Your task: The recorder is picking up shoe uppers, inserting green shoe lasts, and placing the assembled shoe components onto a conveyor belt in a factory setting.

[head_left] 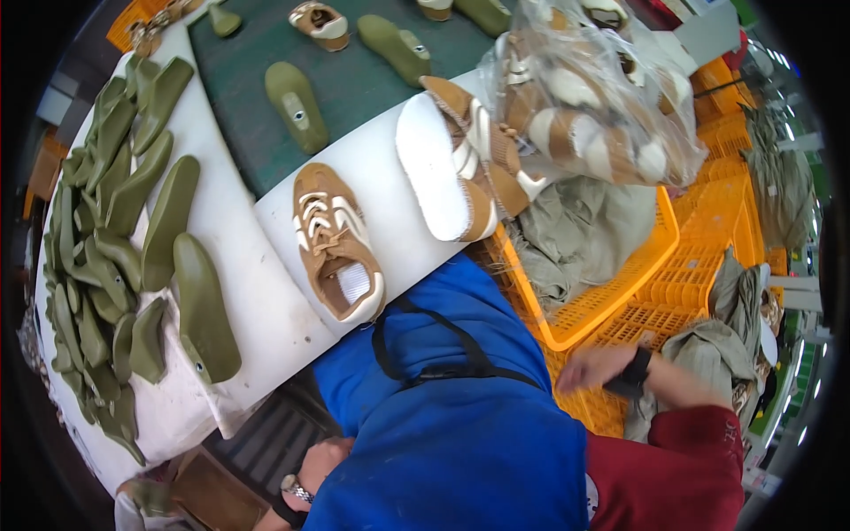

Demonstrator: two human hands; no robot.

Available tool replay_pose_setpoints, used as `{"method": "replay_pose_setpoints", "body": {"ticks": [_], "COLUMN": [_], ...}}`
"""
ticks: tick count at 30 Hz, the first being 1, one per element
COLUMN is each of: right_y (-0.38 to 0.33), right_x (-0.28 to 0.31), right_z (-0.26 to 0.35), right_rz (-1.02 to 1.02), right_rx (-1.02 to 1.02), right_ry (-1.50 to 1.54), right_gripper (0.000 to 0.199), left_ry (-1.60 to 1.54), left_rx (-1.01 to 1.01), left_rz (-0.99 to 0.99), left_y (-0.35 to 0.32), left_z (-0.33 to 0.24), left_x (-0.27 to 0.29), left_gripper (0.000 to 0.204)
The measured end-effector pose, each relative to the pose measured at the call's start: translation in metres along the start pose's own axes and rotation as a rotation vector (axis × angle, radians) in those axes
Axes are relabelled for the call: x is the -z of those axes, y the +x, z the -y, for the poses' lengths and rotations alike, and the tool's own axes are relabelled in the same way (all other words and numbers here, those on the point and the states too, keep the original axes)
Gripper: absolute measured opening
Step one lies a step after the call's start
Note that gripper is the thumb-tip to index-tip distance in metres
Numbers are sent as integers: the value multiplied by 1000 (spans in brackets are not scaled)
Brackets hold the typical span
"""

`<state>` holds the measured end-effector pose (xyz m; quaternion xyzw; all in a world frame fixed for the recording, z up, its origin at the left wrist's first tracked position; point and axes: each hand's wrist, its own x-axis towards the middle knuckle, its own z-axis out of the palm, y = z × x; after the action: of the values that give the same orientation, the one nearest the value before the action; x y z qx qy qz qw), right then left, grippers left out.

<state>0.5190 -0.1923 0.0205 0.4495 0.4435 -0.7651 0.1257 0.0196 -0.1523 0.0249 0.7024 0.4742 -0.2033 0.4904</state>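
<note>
Left hand (324, 462): low in view, against the edge of the blue apron (452, 451), a metal-banded wristwatch (297, 488) at the wrist. Its fingers are partly hidden; whether they are spread or pressed together cannot be told. Right hand (588, 368): over the orange crates at the person's right side, blurred by motion, black wristband (630, 372) on the wrist. Whether it is spread or pinching anything cannot be told.

Brown lace-up sneaker (335, 234): upright on the white bench (274, 296), directly before the person, laces tied, heel towards the near edge, toe pointing away. To its right, apart from it, lies a shoe with its white outsole (434, 168) exposed; a brown-and-white shoe upper (498, 155) lies against it.

Clear plastic bag (611, 115): filled with brown and white shoes, beyond the open orange crate (611, 326). Grey-green cloth (580, 234) lies bunched in that crate.

Olive-green shoe lasts (168, 226): heaped along the left side of the bench. Further lasts and brown shoes stand or lie, spaced apart, on the dark green surface (235, 119) beyond.
</note>
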Motion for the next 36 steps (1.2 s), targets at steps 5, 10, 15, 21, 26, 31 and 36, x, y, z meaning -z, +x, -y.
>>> {"method": "replay_pose_setpoints", "body": {"ticks": [5,10,15,21,26,31,36], "right_y": [-79,-143,-182,-96,40,91,119], "right_x": [116,155,192,176,89,51,56], "right_z": [148,260,363,386,320,283,243], "right_rz": [-665,-1071,-987,-978,-586,-534,-795], "right_rx": [398,677,980,916,940,859,761], "right_ry": [-226,-388,-412,-600,-699,-933,-849], "right_gripper": [23,25,24,17,22,24,26], "left_ry": [103,111,88,198,186,-61,-222], "left_rx": [-384,-401,-504,-162,68,170,275], "left_rz": [-84,-336,-616,-1098,-1335,-1298,-1241], "left_y": [25,39,38,22,7,25,35], "left_z": [-20,-73,-84,-28,29,54,68], "left_x": [58,105,116,141,134,119,119], "left_gripper": [29,39,38,38,43,63,66]}}
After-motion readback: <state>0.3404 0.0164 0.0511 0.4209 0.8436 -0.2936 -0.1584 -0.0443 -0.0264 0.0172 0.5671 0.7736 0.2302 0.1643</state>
